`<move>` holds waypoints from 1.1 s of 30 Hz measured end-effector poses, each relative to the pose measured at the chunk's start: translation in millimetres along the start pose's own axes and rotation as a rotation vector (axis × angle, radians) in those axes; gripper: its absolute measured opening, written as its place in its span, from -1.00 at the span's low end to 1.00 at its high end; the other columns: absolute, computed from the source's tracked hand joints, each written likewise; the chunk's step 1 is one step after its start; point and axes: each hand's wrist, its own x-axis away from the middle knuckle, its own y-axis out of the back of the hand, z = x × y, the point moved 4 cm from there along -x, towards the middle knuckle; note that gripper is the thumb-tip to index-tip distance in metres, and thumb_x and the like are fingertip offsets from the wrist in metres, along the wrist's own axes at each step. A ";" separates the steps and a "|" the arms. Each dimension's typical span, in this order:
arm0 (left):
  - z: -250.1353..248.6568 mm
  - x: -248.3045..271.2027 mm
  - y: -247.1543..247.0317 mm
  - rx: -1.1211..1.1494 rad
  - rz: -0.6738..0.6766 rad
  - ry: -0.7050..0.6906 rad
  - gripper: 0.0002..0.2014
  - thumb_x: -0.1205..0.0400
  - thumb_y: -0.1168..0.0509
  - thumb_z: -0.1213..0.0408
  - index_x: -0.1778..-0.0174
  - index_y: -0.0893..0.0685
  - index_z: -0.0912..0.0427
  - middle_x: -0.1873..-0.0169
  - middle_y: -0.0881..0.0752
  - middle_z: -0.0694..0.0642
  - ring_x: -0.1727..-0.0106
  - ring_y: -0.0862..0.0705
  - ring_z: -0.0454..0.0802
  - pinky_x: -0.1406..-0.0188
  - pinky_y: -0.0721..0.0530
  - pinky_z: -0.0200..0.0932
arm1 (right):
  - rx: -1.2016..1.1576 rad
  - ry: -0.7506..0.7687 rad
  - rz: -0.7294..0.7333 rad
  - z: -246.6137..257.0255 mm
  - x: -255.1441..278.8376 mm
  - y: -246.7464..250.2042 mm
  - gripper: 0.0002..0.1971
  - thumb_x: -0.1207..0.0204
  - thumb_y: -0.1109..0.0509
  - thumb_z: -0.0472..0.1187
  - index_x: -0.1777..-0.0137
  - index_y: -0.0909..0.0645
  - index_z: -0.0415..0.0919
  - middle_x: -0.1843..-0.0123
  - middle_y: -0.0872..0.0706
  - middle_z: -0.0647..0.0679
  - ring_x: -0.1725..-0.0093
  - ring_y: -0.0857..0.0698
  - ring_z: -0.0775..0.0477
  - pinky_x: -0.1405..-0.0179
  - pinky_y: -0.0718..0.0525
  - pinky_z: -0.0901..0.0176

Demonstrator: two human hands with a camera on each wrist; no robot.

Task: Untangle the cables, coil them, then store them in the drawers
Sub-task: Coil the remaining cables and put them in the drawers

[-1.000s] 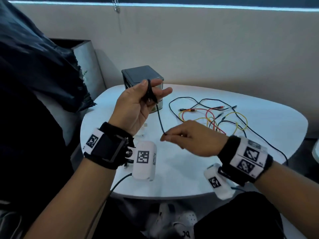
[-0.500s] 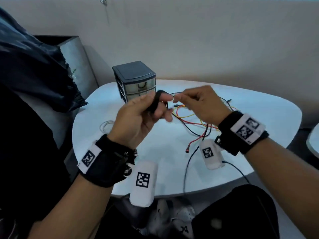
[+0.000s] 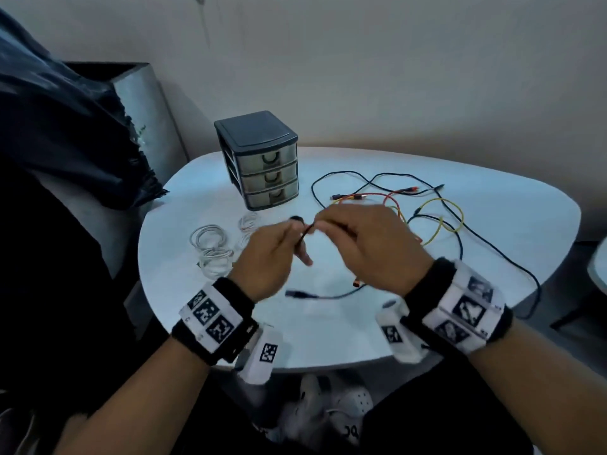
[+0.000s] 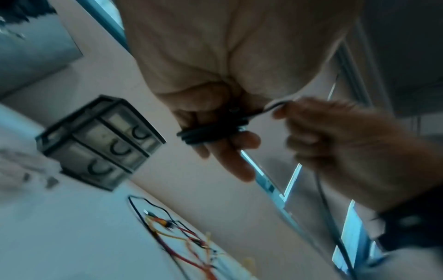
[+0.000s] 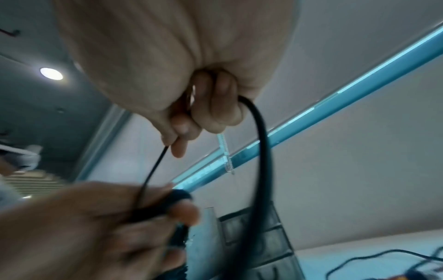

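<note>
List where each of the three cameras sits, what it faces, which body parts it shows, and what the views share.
Head: worn high, looks down at table, both hands, forearms.
Left wrist: under left hand, sees black cable coil on its fingers, drawer unit.
Right wrist: under right hand, looks upward to the ceiling.
Shared: black cable, both hands, drawers.

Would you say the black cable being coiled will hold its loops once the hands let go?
Probably not: the black cable looks thin and floppy, its tail sagging from the right hand. Loops round the left hand fingers may spring open without a grip.
</note>
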 end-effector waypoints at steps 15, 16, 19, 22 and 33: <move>-11.6 -4.8 29.8 0.998 -0.247 0.187 -0.61 -0.85 0.05 0.19 -0.18 -0.61 0.37 0.48 -0.54 -0.02 0.33 -0.69 -0.07 -0.25 -0.54 -0.15 | -0.192 -0.139 0.413 13.3 43.2 -61.9 -0.72 -0.76 -0.16 -0.01 -0.31 -0.66 0.05 0.36 -0.60 0.26 0.41 -0.50 0.18 0.11 -0.64 0.04; -6.0 -3.4 28.9 0.864 -0.260 0.179 -0.61 -0.85 0.05 0.21 -0.16 -0.63 0.36 0.48 -0.55 -0.03 0.31 -0.70 -0.06 -0.18 -0.55 -0.14 | -0.177 -0.109 0.432 21.3 43.1 -55.7 -0.72 -0.76 -0.13 -0.02 -0.29 -0.64 0.02 0.41 -0.53 0.23 0.42 -0.48 0.14 0.13 -0.63 0.01; -2.8 7.7 19.9 0.358 -0.186 0.107 -0.64 -0.85 0.00 0.28 -0.03 -0.70 0.28 0.46 -0.62 0.01 0.32 -0.73 -0.08 0.02 -0.62 -0.20 | -0.138 -0.020 0.344 35.5 33.3 -27.0 -0.71 -0.72 -0.09 0.02 -0.08 -0.62 -0.05 0.42 -0.57 0.11 0.42 -0.50 0.03 0.25 -0.57 0.01; -13.4 24.4 -2.9 0.232 0.026 0.067 -0.59 -0.84 -0.03 0.31 0.24 -0.69 0.20 0.52 -0.55 0.09 0.47 -0.65 -0.04 0.16 -0.57 -0.22 | -0.184 -0.024 0.119 22.7 12.9 0.3 -0.80 -0.71 -0.23 -0.13 0.09 -0.65 -0.08 0.41 -0.61 0.16 0.41 -0.54 0.18 0.29 -0.47 0.18; -33.1 18.1 -4.1 0.755 0.146 0.299 -0.53 -0.67 -0.15 -0.04 0.54 -0.39 0.11 0.66 -0.18 -0.05 0.74 -0.17 -0.13 0.38 -0.54 -0.22 | -0.738 -0.441 -0.295 -1.6 13.8 -28.6 -0.81 -0.71 -0.29 -0.30 0.11 -0.68 -0.18 0.40 -0.70 -0.07 0.46 -0.66 0.03 0.41 -0.66 0.17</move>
